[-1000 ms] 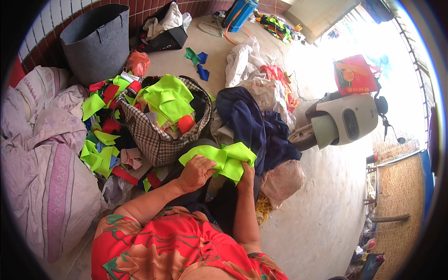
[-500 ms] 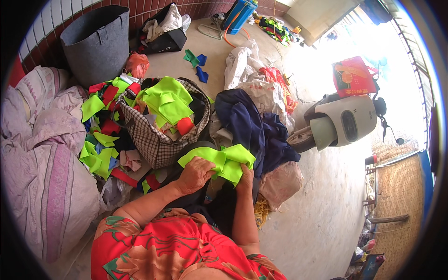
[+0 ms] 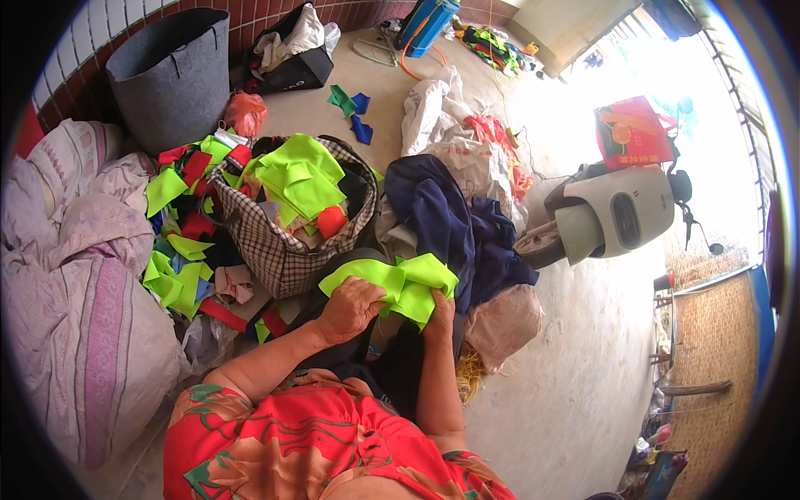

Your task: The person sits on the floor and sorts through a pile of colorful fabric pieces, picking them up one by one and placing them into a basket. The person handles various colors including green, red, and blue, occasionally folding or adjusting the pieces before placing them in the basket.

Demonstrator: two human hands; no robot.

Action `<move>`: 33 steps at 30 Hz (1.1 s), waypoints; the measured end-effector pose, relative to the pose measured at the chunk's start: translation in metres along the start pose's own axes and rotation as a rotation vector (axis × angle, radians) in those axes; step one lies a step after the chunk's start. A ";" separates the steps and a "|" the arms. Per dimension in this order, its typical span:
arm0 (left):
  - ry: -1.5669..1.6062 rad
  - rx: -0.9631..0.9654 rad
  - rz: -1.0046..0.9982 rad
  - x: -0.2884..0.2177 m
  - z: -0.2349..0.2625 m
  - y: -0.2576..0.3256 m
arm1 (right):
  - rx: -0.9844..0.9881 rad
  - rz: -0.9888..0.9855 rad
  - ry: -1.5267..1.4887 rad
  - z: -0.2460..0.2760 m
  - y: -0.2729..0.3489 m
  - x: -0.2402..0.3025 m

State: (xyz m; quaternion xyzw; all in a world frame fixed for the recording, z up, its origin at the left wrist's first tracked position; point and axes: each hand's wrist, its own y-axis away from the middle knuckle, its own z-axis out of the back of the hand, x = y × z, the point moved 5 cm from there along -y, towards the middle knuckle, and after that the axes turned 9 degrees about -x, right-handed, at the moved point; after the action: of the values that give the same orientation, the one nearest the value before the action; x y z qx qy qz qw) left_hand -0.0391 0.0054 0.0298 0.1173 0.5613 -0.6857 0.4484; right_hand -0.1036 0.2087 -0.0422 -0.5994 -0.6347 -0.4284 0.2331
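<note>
A neon-yellow piece of cloth (image 3: 410,277) is stretched between my two hands above my lap. My left hand (image 3: 352,308) pinches its left part, with the fingers curled under. At the right end my right hand (image 3: 439,315) grips the cloth, the thumb lying on top. The fabric is bunched and folded in the middle, so I cannot tell whether it is one piece or more. Just beyond my hands stands a checked bag (image 3: 271,254), filled with neon-yellow scraps (image 3: 300,175) and a red scrap (image 3: 331,222).
Colourful scraps (image 3: 177,283) lie heaped left of the bag, beside large pale sacks (image 3: 125,350). A navy cloth (image 3: 433,196) is to the right, with white plastic sacks (image 3: 467,158) behind it. A grey bucket (image 3: 171,92) stands far left; a white scooter (image 3: 629,208) is at the right.
Both hands keep their hold on the neon-yellow cloth and have hardly moved. The whole view has shifted very slightly.
</note>
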 end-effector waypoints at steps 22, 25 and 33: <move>0.008 -0.003 0.011 -0.001 0.001 -0.002 | -0.006 -0.012 -0.002 0.003 -0.002 -0.003; 0.011 0.000 0.011 -0.001 0.001 -0.002 | -0.012 -0.004 -0.002 0.003 -0.003 -0.003; 0.009 -0.004 0.013 -0.001 0.002 -0.002 | -0.032 -0.005 0.015 0.000 0.000 0.000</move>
State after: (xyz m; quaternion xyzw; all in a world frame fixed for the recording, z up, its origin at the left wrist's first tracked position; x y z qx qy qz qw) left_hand -0.0394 0.0042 0.0329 0.1231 0.5639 -0.6812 0.4504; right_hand -0.1041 0.2088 -0.0420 -0.5980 -0.6276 -0.4437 0.2272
